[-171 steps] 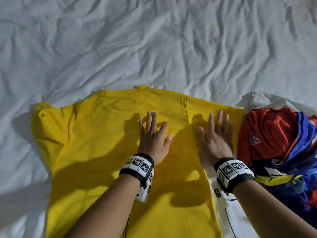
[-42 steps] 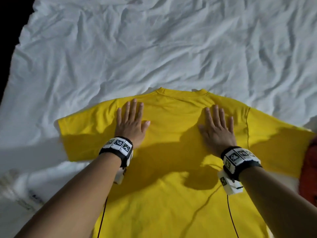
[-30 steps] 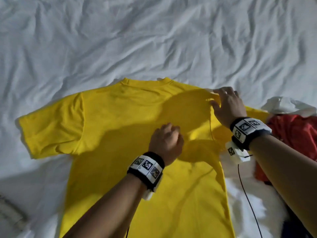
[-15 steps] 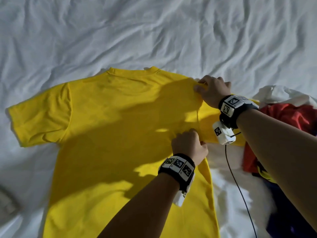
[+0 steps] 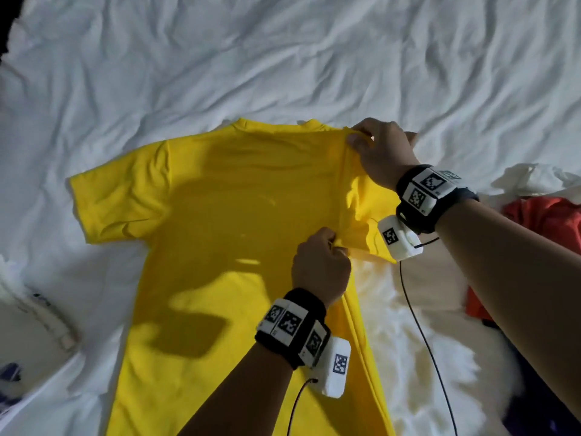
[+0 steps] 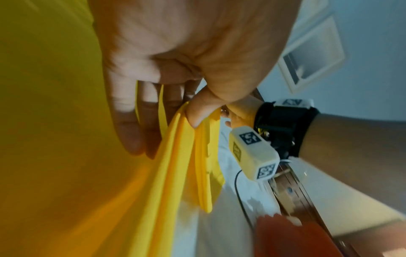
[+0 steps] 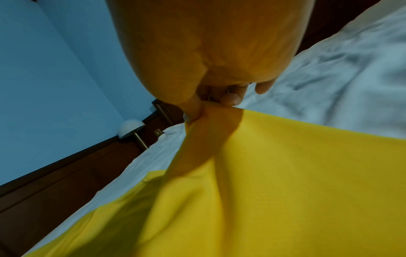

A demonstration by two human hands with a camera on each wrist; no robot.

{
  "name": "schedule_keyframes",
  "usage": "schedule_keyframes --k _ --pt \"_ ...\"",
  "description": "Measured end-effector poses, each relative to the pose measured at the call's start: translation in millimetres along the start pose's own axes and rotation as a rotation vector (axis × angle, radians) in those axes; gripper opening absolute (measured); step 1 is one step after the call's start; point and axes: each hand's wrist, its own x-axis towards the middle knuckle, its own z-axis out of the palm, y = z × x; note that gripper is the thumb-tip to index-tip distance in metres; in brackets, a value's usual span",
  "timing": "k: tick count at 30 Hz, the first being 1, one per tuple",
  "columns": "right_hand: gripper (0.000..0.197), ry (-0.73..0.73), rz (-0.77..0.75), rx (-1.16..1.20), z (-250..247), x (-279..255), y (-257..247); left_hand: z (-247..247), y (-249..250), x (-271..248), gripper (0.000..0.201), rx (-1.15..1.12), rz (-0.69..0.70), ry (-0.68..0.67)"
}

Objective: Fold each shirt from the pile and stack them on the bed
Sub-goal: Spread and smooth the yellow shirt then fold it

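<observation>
A yellow T-shirt [image 5: 239, 221] lies spread on the white bed sheet [image 5: 283, 58], collar away from me. My right hand [image 5: 374, 149] pinches the shirt's right shoulder [image 7: 211, 111] near the collar. Lower down, my left hand [image 5: 323, 259] pinches a fold of the shirt's right side [image 6: 186, 132] by the armpit. The right sleeve [image 5: 364, 221] is lifted and bunched between the two hands. The left sleeve [image 5: 116, 196] lies flat.
A pile of shirts, red [image 5: 540, 221] and white [image 5: 534, 177], sits at the right edge. A white fluffy cover [image 5: 418, 357] lies by the shirt's right hem. Cables [image 5: 421, 325] hang from both wrist cameras. A lamp [image 7: 129, 128] and dark headboard stand beyond the bed.
Both hands went from flat on the shirt to its right side and took hold of the shoulder and the side. The right sleeve has since lifted off the sheet.
</observation>
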Motion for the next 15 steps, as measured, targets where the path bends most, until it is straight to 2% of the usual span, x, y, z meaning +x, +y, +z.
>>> schedule_keyframes --k 5,9,10,12,15 --pt "0.026 -0.068 0.032 -0.033 33 6 -33 -31 -37 8 0.009 -0.091 -0.163 0.0" --pt "0.036 -0.103 0.058 -0.07 56 -1 -43 -42 -53 14 0.027 -0.13 -0.234 0.004" --pt "0.043 -0.084 0.052 -0.063 60 -7 -43 -43 -56 15 0.028 -0.138 -0.237 0.002" --pt "0.05 -0.013 0.047 -0.005 63 -31 -39 -43 -60 15 0.016 -0.157 -0.245 -0.008" --pt "0.04 0.071 0.072 0.113 73 -88 -21 -44 -58 3 0.01 -0.21 -0.238 0.009"
